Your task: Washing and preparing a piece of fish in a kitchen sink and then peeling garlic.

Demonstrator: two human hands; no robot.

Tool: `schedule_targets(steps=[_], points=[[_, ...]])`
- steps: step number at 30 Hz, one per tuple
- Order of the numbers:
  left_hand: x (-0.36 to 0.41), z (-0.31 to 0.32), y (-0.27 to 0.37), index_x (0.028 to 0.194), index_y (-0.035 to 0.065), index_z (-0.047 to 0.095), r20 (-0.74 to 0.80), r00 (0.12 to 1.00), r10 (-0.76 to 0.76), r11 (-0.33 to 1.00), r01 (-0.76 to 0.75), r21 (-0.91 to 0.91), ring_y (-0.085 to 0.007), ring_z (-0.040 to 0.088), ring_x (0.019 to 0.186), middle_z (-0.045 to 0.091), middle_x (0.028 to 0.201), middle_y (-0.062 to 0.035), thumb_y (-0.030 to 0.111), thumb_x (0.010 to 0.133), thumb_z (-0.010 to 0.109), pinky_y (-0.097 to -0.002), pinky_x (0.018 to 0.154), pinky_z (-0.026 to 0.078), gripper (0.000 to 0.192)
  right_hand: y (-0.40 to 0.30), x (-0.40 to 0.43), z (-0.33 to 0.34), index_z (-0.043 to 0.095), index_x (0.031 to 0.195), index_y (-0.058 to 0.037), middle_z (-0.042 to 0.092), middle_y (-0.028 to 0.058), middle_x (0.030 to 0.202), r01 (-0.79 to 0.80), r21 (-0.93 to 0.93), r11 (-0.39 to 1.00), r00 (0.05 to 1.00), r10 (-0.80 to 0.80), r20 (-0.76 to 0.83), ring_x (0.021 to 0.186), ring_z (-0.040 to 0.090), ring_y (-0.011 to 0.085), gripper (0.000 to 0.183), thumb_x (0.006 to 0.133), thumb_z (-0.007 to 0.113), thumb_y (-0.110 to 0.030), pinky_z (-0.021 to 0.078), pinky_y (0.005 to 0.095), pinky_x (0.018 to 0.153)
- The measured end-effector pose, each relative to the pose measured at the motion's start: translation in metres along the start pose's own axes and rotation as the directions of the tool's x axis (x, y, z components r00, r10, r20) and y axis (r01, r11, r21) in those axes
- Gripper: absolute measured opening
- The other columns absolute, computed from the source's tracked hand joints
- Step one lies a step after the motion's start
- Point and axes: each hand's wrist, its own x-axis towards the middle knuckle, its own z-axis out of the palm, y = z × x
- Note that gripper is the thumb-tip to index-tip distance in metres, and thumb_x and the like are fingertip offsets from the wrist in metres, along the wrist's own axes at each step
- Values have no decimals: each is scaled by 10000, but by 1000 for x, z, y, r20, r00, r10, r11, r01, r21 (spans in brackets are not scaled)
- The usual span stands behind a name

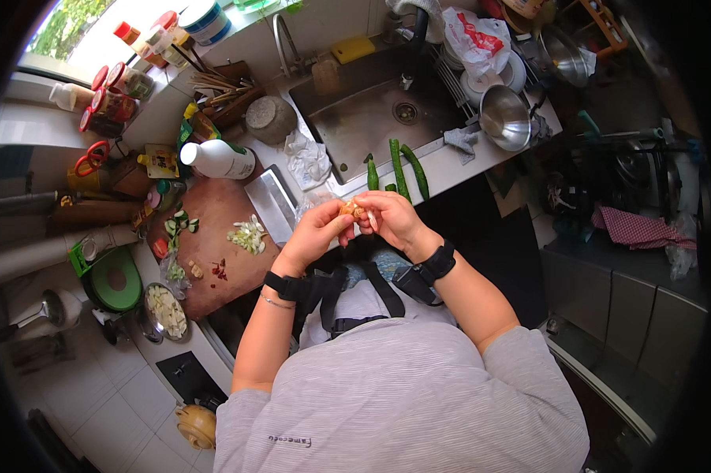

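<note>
My left hand (pixel 321 223) and my right hand (pixel 392 220) meet over the counter's front edge, their fingertips closed on a small orange-brown piece of food (pixel 350 209), too small to name. A pale, pinkish piece (pixel 372 222) shows under my right fingers. Just beyond my hands, green cucumbers (pixel 397 168) lie across the sink's front rim. Clear crumpled plastic (pixel 313 203) is near my left hand. On the round-edged wooden cutting board (pixel 213 207) to the left are chopped pale green pieces (pixel 247 236), dark red bits (pixel 219 270) and green slices (pixel 181 223).
The steel sink (pixel 361 106) lies ahead. A cleaver-like metal blade (pixel 272 204) rests by the board, near a white bottle (pixel 219 159) and a stone mortar (pixel 271 119). A steel bowl (pixel 505 118) stands right of the sink. A dish of white pieces (pixel 166 312) is at left.
</note>
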Motion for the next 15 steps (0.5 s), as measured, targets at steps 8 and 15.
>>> schedule_targets(steps=[8, 15], points=[[15, 30, 11, 925, 25, 565, 358, 929, -98, 994, 110, -12, -60, 490, 608, 552, 709, 8, 191, 922, 516, -187, 551, 397, 173, -10, -64, -7, 552, 837, 36, 500, 25, 633, -123, 235, 964, 978, 157, -134, 525, 439, 88, 192, 881, 494, -142, 360, 220, 483], [37, 77, 18, 947, 30, 567, 530, 837, -138, 985, 170, -12, -37, 411, 584, 499, 689, 35, 213, 925, 521, -165, 528, 336, 191, -23, -127, -13, 564, 861, 12, 532, 51, 639, 128, 33, 991, 969, -118, -217, 493, 465, 94, 173, 886, 496, -144, 395, 223, 464]])
